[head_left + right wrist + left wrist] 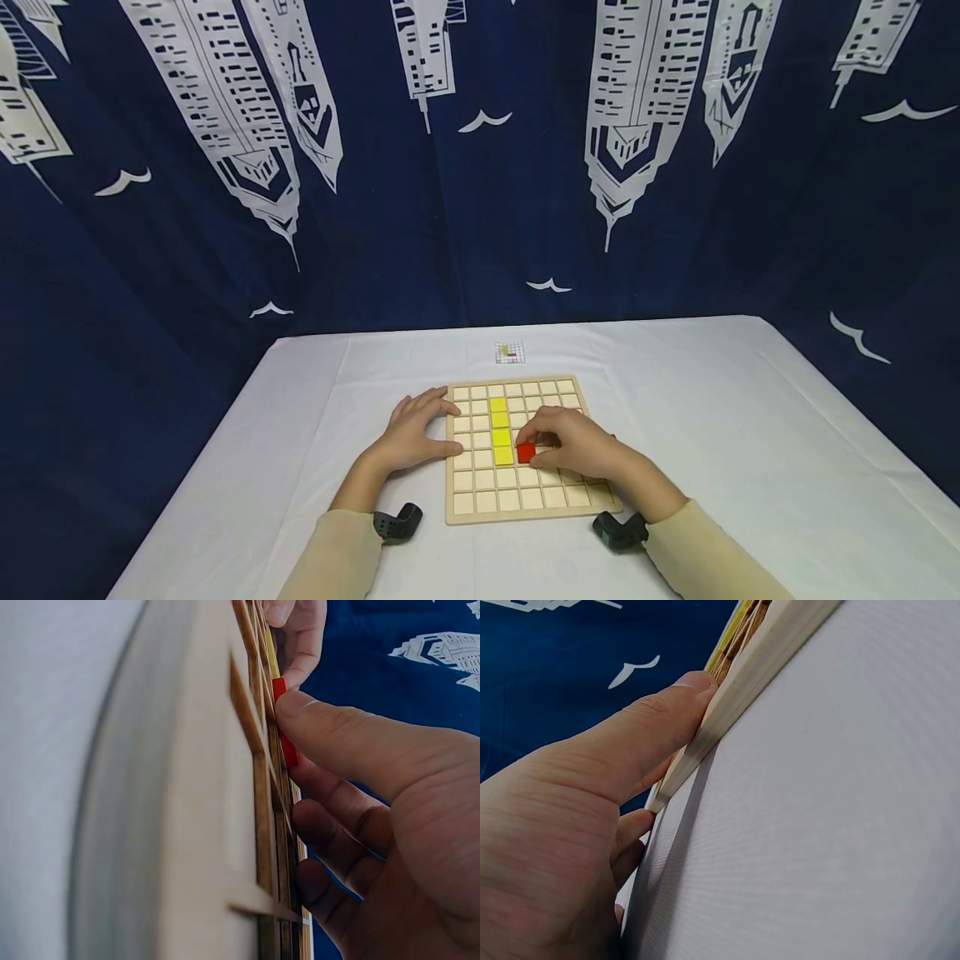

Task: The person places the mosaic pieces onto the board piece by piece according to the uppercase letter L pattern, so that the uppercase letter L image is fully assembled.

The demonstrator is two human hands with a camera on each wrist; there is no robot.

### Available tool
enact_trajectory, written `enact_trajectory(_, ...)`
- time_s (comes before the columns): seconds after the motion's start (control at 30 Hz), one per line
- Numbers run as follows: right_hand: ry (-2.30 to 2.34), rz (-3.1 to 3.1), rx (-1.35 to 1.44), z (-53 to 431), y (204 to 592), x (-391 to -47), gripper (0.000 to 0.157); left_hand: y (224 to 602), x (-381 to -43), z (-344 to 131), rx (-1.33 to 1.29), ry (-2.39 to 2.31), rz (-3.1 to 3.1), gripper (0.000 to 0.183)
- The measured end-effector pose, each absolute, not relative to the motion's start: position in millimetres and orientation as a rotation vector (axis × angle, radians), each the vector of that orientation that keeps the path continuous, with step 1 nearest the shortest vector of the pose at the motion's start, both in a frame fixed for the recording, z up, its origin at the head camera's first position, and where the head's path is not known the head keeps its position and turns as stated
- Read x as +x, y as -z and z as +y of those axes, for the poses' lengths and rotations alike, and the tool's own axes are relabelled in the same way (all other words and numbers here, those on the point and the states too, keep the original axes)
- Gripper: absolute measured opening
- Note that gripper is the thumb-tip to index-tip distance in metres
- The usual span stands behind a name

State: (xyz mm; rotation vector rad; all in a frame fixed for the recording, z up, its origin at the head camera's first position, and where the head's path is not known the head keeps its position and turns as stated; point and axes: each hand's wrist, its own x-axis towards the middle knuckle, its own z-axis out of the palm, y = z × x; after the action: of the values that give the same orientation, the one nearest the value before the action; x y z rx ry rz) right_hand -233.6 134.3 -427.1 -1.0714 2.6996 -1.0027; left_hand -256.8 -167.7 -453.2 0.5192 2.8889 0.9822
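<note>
A wooden grid board [525, 517] with square cells lies on the table. Several yellow square tiles [501, 437] form a column in it, left of centre. Just to their right, my right hand [581, 442] pinches a red square tile [527, 453] between thumb and fingers, low over the board. The right wrist view shows the thumb against the red tile [280, 690], whose edge is near the cell dividers. My left hand [412, 433] rests at the board's left edge with fingers spread. In the left wrist view its thumb [656, 712] touches the board's rim [735, 690].
A small card [510, 352] printed with a coloured grid lies beyond the board. Something red [613, 436] peeks out behind my right hand, mostly hidden. White cloth [360, 375] covers the table, and a dark blue curtain [450, 250] hangs behind it.
</note>
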Motion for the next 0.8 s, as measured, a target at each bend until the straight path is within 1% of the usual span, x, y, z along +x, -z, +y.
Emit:
enact_trajectory(0.37, 0.989, 2.718, -1.083, 133.9, 428.2, -234.1, 0.022, 454.0, -257.2, -167.6, 0.525, -0.967, 2.893, 0.051)
enact_trajectory(0.8, 1.028, 2.699, -1.113, 133.1, 429.9, -234.1, 0.018, 453.7, -256.9, -167.5, 0.535, -0.973, 2.899, 0.051)
